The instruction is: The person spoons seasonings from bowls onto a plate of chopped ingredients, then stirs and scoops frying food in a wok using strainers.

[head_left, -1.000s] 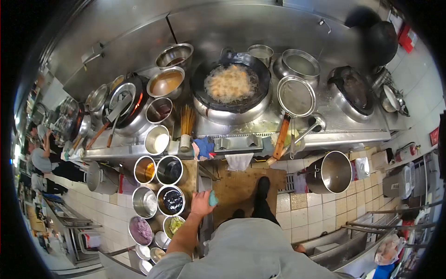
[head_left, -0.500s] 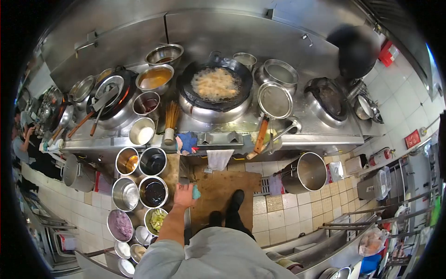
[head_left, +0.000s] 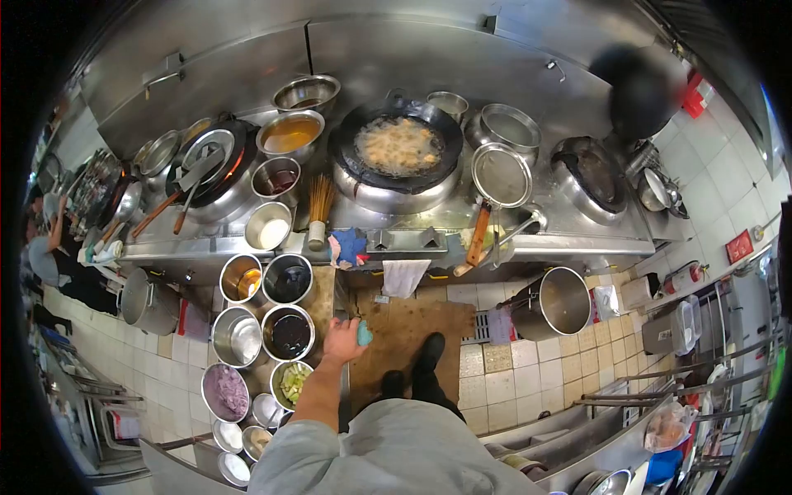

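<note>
My left hand (head_left: pixel 341 339) is closed on a small crumpled teal cloth (head_left: pixel 365 333); whether it is a rag or a scouring pad is hard to tell. It hovers by the edge of a wooden-topped surface, just right of a pot of dark sauce (head_left: pixel 288 334). Below the forearm's left side sits a bowl of chopped green vegetables (head_left: pixel 294 383). My right hand is out of view. On the stove ahead, a black wok (head_left: pixel 342 150) holds pale golden pieces (head_left: pixel 399 146) frying in bubbling oil.
A round strainer (head_left: pixel 502 175) with a wooden handle and a ladle (head_left: pixel 536 219) lie right of the wok. A bamboo brush (head_left: pixel 318 210) stands left of it. A tall metal pot (head_left: pixel 561 305) stands on the floor. Another person (head_left: pixel 51 247) is at far left.
The whole view has shifted slightly, so the stove and pots appear further right. My left hand still grips the teal cloth, near the same pots. The frying continues.
</note>
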A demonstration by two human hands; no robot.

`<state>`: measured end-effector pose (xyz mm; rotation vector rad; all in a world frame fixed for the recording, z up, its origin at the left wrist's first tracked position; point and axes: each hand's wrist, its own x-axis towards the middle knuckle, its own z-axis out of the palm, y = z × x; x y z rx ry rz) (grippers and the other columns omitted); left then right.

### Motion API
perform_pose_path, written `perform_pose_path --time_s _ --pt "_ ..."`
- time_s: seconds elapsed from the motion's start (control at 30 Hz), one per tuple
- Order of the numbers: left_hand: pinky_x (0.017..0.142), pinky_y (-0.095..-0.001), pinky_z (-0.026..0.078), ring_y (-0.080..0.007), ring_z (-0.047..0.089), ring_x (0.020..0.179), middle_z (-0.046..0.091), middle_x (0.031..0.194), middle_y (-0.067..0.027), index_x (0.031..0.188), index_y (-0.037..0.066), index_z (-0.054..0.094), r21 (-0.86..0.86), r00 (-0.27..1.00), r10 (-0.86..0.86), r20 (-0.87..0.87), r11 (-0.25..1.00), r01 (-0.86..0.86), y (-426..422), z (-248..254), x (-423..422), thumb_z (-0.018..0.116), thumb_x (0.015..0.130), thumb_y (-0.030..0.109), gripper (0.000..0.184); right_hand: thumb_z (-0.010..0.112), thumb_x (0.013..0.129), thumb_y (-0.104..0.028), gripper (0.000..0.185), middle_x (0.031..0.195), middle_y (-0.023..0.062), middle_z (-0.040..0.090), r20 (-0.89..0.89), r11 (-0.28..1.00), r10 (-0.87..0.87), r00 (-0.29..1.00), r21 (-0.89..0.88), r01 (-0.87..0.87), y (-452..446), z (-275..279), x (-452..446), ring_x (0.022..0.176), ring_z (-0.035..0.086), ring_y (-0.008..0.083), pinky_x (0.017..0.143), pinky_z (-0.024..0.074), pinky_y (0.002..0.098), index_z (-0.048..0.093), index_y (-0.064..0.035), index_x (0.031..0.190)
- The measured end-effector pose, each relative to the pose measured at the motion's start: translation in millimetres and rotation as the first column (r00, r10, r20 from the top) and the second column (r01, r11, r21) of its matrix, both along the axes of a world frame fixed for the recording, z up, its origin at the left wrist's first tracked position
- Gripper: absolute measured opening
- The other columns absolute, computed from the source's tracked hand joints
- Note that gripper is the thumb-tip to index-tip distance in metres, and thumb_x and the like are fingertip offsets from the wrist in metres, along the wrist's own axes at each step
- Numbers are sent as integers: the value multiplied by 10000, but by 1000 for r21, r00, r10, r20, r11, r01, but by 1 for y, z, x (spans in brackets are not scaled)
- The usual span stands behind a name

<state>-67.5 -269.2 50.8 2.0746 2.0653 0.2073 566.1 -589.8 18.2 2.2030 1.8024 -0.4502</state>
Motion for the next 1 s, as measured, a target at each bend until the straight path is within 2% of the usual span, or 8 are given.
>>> perform_pose_path --time_s 0.07,0.13,0.33,1.0 --pt "1086 -467 320 -318 637 1027 681 1052 -174 1235 73 522 8 1000 0 -5 1000 0 0 0 -1 762 735 444 667 641 852 -525 356 579 121 630 42 998 10 999 60 -13 0 2 -5 529 626 386 495 483 514 661 -174 912" --pt "1085 -465 323 -321 637 1024 682 1048 -179 1226 74 527 -25 1000 18 -3 1000 -18 1 6 2 765 733 443 661 644 848 -512 341 594 130 636 -6 999 -20 1000 29 21 6 14 -7 547 635 378 508 490 511 662 -173 878" --pt "1069 -467 333 -329 639 1011 684 1037 -182 1180 88 550 10 998 26 61 1000 -27 0 12 2 772 720 441 621 649 840 -492 322 604 134 641 -6 997 -60 998 38 60 22 39 -24 561 643 371 519 497 507 666 -170 845" --pt "1092 -443 299 -307 635 1040 680 1076 -162 1245 103 548 -75 999 38 -8 996 -39 1 15 4 755 735 447 649 667 812 -432 278 642 137 661 -4 995 -85 996 59 85 27 62 -44 606 669 346 558 518 494 676 -160 756"
